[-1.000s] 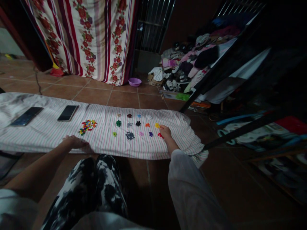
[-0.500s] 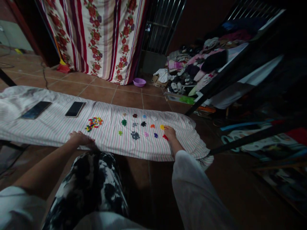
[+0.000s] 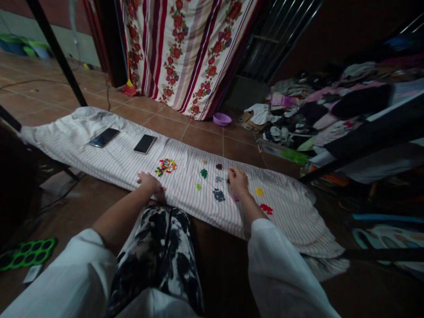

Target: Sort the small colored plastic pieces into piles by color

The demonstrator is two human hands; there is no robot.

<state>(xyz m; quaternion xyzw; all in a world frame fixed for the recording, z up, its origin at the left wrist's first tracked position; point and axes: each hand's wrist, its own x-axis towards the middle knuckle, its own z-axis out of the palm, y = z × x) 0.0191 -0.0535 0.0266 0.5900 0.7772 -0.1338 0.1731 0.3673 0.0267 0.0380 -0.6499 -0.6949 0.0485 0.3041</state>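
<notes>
My left hand (image 3: 149,183) rests at the near edge of the striped cloth (image 3: 185,194), fingers apart and holding nothing I can see. Just beyond it lies a mixed heap of small coloured pieces (image 3: 166,166), maybe beads. Over the sorted groups hovers my right hand (image 3: 239,181), its fingers curled together; anything between them is hidden. It covers some of the groups. Around it show a brown group (image 3: 219,166), a grey group (image 3: 218,194), a dark green group (image 3: 204,173), a light green group (image 3: 198,187), a yellow group (image 3: 259,191) and a red group (image 3: 266,209).
Two phones, one dark (image 3: 104,137) and one light-edged (image 3: 145,144), lie on the left of the cloth. A floral curtain (image 3: 185,57) hangs behind. On the floor are a purple basin (image 3: 222,119) and piled clothes (image 3: 314,106). Dark frame bars (image 3: 54,48) rise beside the cloth.
My right hand has moved left from the yellow group to above the middle groups. My left hand stays by the near edge. The view has turned left and tilted.
</notes>
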